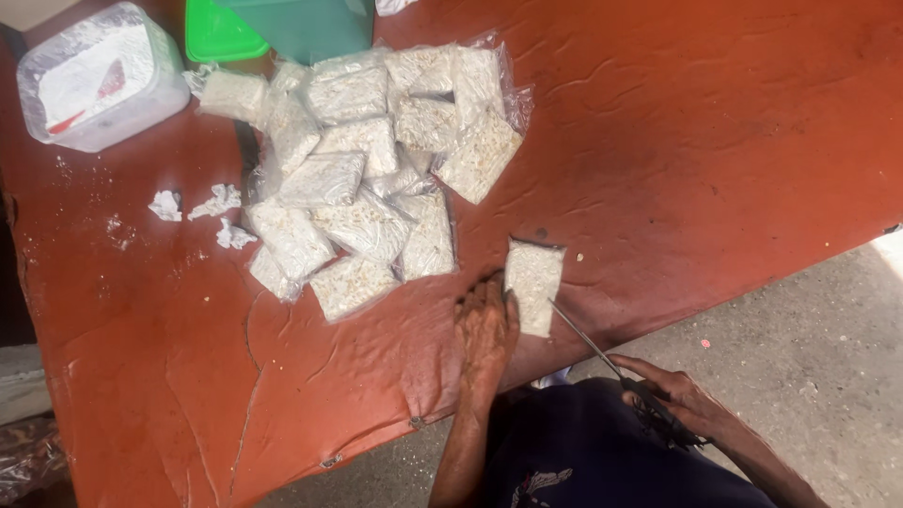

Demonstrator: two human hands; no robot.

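The work surface is a red-brown table (715,141) with a cracked, wrinkled covering; a long split runs through it near the front edge. Below and to the right of that edge lies a grey concrete floor (809,367) in bright daylight.

The left hand (486,329) rests flat on the table, fingers extended and released, its fingertips touching the left edge of a single small clear packet (533,285) of pale grains. This packet lies apart from the others, near the table's front edge.

The right hand (679,400) is closed around the dark handles of a pair of scissors (602,353). The thin blades reach up and left, with the tip at the packet's right edge.

A pile of similar packets (367,179) sits toward the table's rear. Left of the pile lie crumpled white scraps (212,212). At the rear are a clear lidded tub (99,80) and a green container (301,26) with a green lid (218,36) beside it.
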